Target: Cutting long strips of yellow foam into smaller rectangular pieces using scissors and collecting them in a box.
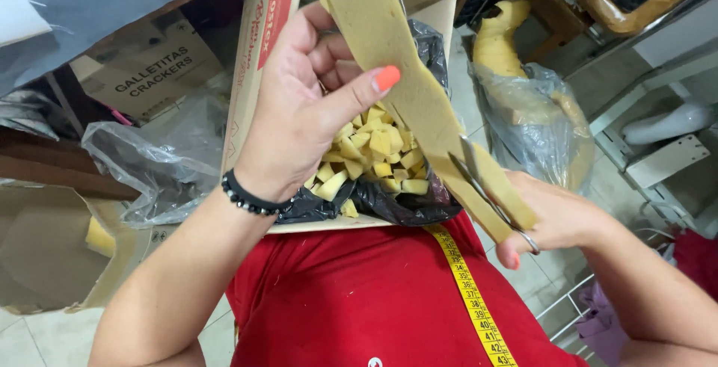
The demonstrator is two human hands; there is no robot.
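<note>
Snipping spongy tan foam strip (389, 45) with steel scissors (479, 187), right hand (557, 217).

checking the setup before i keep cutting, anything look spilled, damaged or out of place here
Nothing looks spilled. The cut foam pieces all lie inside the black bag lining the cardboard box. The left hand holds the foam strip; the right hand works the scissors into its split lower end.

head cam, person w/ bare arms | left hand (299, 113): orange nail polish, black bead bracelet (250, 199) on wrist | right hand (557, 217): silver ring (529, 241), orange nails | red top (374, 300) | yellow tape measure (467, 292) hung down front
</note>
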